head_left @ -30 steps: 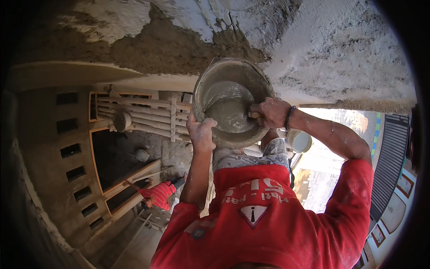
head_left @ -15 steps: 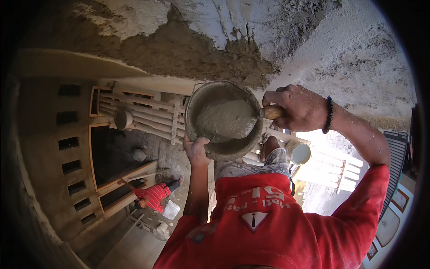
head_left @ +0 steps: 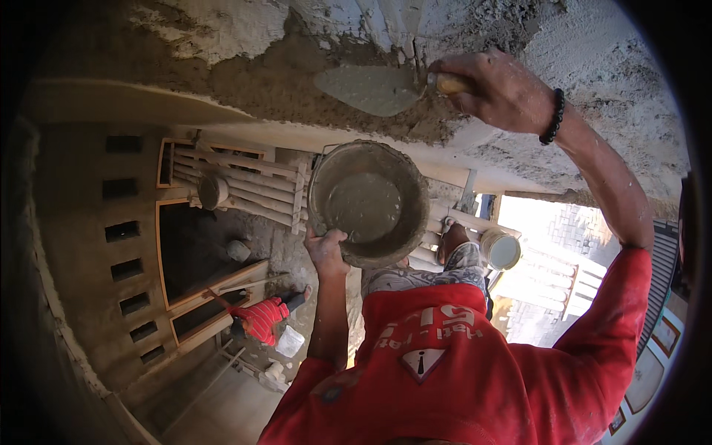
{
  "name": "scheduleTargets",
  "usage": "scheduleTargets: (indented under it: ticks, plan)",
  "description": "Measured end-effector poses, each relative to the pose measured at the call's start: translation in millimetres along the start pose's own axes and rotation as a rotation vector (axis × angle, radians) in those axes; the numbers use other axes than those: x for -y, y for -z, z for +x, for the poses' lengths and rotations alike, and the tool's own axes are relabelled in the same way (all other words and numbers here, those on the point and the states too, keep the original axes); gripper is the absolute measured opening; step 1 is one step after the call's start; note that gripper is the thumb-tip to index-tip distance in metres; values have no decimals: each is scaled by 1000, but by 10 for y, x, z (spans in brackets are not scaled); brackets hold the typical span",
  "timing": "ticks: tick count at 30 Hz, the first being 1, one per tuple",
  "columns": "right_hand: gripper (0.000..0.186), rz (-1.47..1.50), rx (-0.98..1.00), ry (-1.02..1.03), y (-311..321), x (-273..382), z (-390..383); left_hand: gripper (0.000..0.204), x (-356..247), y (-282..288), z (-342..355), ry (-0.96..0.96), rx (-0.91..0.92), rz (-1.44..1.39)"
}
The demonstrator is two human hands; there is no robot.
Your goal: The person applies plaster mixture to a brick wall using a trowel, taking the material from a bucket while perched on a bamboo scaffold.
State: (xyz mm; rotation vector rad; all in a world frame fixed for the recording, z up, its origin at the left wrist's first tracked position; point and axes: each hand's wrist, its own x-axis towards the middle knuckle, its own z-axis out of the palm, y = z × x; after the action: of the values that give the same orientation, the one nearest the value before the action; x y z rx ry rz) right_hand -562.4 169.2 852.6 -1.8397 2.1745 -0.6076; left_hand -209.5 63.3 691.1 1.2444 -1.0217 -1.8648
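My left hand grips the near left rim of a mortar-caked bucket, fingers partly hidden behind it. Wet grey mortar covers the bucket's bottom. Above and beyond the bucket, my right hand is closed round the wooden handle of a trowel. The trowel's wide blade, coated with grey mortar, lies against or just in front of the brown, damp patch of plaster on the wall; I cannot tell if it touches.
Beneath me are scaffold poles and my foot. A pale bucket stands right of the foot, another bucket on the poles at left. Far below left, a person in a red striped shirt is near a white sack.
My right hand has lifted the trowel out of the bucket and up to the wall, with mortar on its blade. My left hand still holds the bucket in nearly the same place.
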Motion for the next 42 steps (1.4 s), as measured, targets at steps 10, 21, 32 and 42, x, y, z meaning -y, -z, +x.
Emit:
scheduleTargets:
  ticks: [10, 21, 32, 42]
  plan:
    - [27, -608, 347, 78, -969, 180, -557, 59, -298, -712, -86, -71, 174, 130]
    - [35, 29, 435, -97, -1043, 82, -899, 61, -479, -998, -156, -48, 328, 56]
    - [31, 141, 235, 24, 42, 523, -773, 60, -551, -673, -167, 1, 194, -98]
    - [31, -58, -138, -189, 575, -143, -574, 57, -371, -342, -85, -77, 131, -71]
